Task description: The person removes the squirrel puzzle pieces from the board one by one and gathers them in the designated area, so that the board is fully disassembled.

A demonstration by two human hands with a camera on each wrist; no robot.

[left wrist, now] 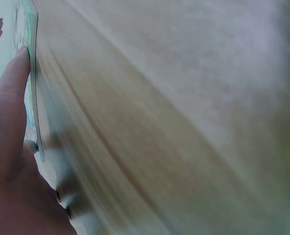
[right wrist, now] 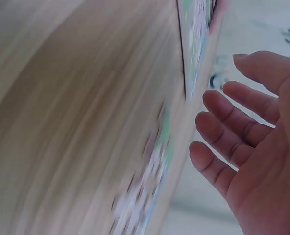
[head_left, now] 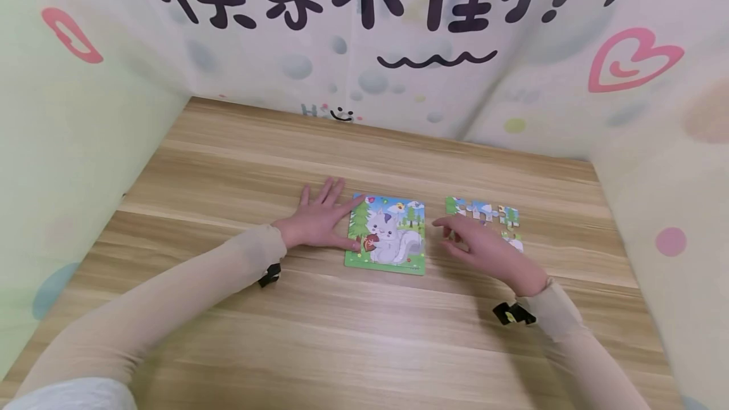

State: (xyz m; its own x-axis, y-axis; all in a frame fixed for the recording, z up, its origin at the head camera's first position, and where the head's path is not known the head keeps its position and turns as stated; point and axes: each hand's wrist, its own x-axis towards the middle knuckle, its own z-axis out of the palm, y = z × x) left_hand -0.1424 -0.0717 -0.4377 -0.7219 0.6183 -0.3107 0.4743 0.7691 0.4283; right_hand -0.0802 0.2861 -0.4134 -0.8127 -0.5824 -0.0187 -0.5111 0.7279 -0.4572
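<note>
A square jigsaw puzzle board (head_left: 393, 233) with a grey squirrel holding a brown nut lies flat on the table. My left hand (head_left: 316, 223) spreads over its left edge, with thumb and index finger resting on the picture and the other fingers beyond it. In the left wrist view the thumb (left wrist: 15, 73) lies along the board's (left wrist: 32, 29) edge. Between the board and a group of loose jigsaw pieces (head_left: 509, 215), my right hand (head_left: 486, 247) hovers with loosely bent fingers and holds nothing. It covers part of those pieces. The right wrist view shows its palm (right wrist: 267, 186) bare.
The wooden table (head_left: 342, 334) has printed cloth walls (head_left: 353, 68) at its back and both sides. A dark wrist device (head_left: 269, 274) sits under the left cuff, another (head_left: 514, 314) under the right cuff.
</note>
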